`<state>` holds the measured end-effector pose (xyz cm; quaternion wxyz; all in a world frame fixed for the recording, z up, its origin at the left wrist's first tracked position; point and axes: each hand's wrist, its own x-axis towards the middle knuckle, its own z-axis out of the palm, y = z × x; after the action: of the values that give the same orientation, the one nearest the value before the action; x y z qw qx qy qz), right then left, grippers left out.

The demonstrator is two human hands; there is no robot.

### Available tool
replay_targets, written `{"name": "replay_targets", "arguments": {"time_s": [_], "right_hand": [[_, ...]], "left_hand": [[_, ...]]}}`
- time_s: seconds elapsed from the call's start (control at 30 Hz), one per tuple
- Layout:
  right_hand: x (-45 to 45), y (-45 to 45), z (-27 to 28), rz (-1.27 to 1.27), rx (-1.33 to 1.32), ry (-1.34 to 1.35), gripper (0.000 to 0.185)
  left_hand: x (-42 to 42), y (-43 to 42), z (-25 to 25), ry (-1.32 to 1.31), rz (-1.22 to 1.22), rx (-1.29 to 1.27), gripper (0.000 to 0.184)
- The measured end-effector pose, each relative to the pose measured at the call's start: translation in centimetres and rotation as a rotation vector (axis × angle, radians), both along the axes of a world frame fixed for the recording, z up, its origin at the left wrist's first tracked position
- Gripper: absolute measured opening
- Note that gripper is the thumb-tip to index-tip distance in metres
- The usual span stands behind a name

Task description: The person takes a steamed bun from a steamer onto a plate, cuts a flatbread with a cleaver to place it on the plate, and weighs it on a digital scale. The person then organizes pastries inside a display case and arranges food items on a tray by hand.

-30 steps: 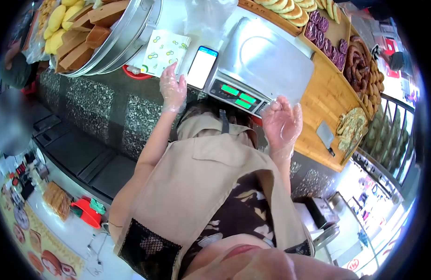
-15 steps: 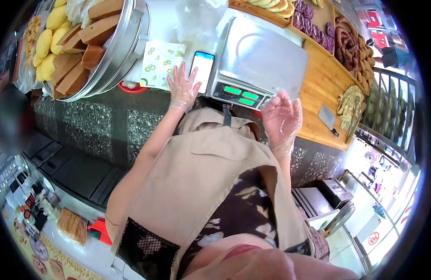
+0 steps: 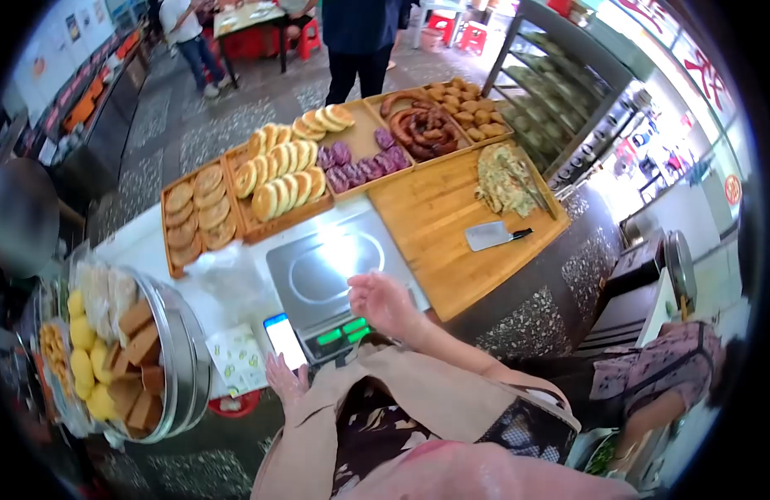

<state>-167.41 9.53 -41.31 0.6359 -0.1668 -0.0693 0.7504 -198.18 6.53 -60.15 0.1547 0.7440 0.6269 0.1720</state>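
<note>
My left hand (image 3: 287, 379), in a clear plastic glove, is at the counter's near edge beside the lower end of a phone (image 3: 285, 340). Its fingers are apart and nothing shows in it. The phone's lit screen is white with a blue top. My right hand (image 3: 387, 304), also gloved, hovers over the near right part of a digital scale (image 3: 318, 271). Its fingers are loosely bent, with nothing visible in them. Green displays (image 3: 342, 332) glow on the scale's near side. A green-patterned paper sheet (image 3: 237, 360) lies left of the phone.
Wooden trays hold flatbreads (image 3: 208, 192), filled buns (image 3: 277, 171), purple pieces (image 3: 364, 171) and sausages (image 3: 422, 129). A cleaver (image 3: 495, 236) and a pancake (image 3: 506, 179) lie on the wooden board (image 3: 427, 250). A metal steamer (image 3: 181, 358) stands left. A person (image 3: 652, 375) is at right; another (image 3: 360, 50) stands opposite.
The view has swung up and tilted, bringing in the trays, the room and other people. My left hand remains by the phone; my right hand is now above the scale's near side.
</note>
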Motion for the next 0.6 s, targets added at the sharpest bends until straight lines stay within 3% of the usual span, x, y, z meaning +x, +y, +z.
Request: {"name": "replay_targets", "arguments": {"time_s": [0.07,0.33,0.43,0.6], "right_hand": [[0.4,0.0,0.3,-0.014,-0.024,0.007,0.039],[0.8,0.9,-0.5,0.005,-0.095,0.046,0.037],[0.9,1.5,-0.3,0.017,-0.128,0.076,0.037],[1.2,2.1,-0.9,0.025,-0.127,0.083,0.036]], "left_hand": [[0.8,0.8,-0.2,-0.040,0.040,-0.042,0.096],[3.8,2.0,-1.9,0.071,0.373,-0.172,0.110],[3.0,2.0,-3.0,0.010,0.367,-0.186,0.113],[3.6,2.1,-2.9,0.150,0.425,-0.267,0.116]]}}
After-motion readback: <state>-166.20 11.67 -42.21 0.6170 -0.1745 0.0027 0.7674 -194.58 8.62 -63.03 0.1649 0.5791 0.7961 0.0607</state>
